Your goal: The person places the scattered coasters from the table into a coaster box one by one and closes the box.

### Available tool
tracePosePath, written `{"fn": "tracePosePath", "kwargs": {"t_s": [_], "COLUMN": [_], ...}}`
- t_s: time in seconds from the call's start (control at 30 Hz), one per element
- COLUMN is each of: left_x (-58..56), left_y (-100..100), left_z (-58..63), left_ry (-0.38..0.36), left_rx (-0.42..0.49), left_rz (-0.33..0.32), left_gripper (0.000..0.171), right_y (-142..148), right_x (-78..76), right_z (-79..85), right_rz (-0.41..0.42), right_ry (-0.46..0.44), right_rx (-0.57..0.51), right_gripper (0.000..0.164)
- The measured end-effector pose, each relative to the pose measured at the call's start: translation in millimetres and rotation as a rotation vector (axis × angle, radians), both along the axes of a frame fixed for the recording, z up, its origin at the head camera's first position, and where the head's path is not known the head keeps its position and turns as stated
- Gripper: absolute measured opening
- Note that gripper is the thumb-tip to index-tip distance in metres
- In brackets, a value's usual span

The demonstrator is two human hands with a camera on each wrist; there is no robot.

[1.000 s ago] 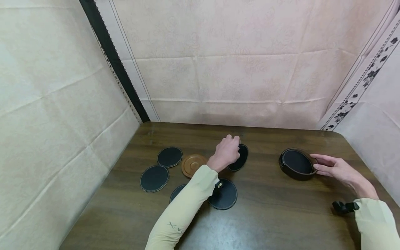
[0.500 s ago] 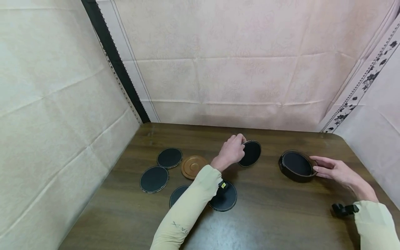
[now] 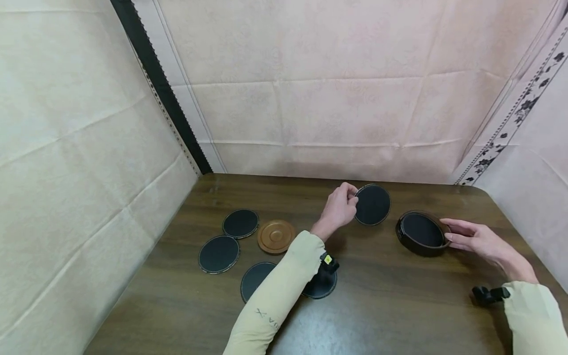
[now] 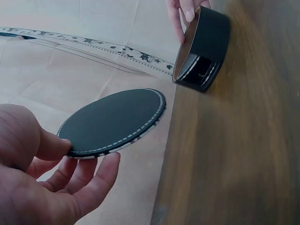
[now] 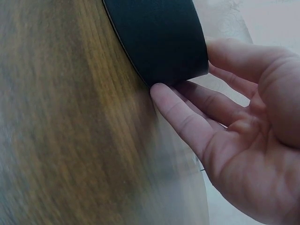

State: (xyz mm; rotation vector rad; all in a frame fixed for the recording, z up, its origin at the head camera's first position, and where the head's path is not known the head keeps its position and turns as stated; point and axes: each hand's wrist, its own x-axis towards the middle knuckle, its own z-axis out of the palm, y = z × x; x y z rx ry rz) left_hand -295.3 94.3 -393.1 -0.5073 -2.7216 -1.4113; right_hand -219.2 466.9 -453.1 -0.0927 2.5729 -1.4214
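My left hand [image 3: 339, 209] pinches a round black coaster [image 3: 372, 204] by its edge, thumb on top and fingers beneath. White stitching runs round the coaster's rim in the left wrist view, where it is raised and tilted. At the right stands a round black coaster holder [image 4: 213, 35] with a brown inside and a cutout in its wall. A dark coaster [image 3: 423, 230] shows inside it. My right hand [image 3: 477, 241] grips the holder's right side, its thumb and fingers at the wall and rim [image 5: 201, 75].
On the wooden table [image 3: 377, 305] lie black coasters at the left: one farther back [image 3: 241, 223], one nearer [image 3: 219, 254]. Beside them is a round brown wooden piece [image 3: 276, 236]. Two more coasters are partly under the left sleeve [image 3: 275, 296]. Cloth walls [image 3: 333, 98] enclose the table.
My left hand has lifted the coaster and carried it to the right, towards the holder, turning its black face to the camera. The right hand and the holder stay in place.
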Motion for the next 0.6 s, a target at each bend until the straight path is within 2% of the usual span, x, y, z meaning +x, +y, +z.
{"fn": "tracePosePath", "kwargs": {"t_s": [0.13, 0.33, 0.47, 0.6], "left_x": [-0.9, -0.6, 1.6, 3.8], "left_y": [7, 18, 25, 32], "left_z": [-4.8, -8.8, -10.7, -12.9], "left_ry": [-0.076, -0.187, -0.235, -0.249], "left_rx": [0.109, 0.247, 0.306, 0.313], "left_rz": [0.003, 0.000, -0.006, -0.008], "left_gripper": [0.015, 0.014, 0.014, 0.014], "right_y": [0, 1, -1, -2], "right_x": [-0.3, -1.4, -2.0, -2.4], "right_z": [1.1, 0.8, 1.5, 1.9], "right_rz": [-0.001, -0.007, -0.008, 0.000], "right_ry": [-0.010, -0.003, -0.012, -0.034], "right_rx": [0.015, -0.035, -0.012, 0.008], "right_gripper": [0.071, 0.069, 0.070, 0.073]}}
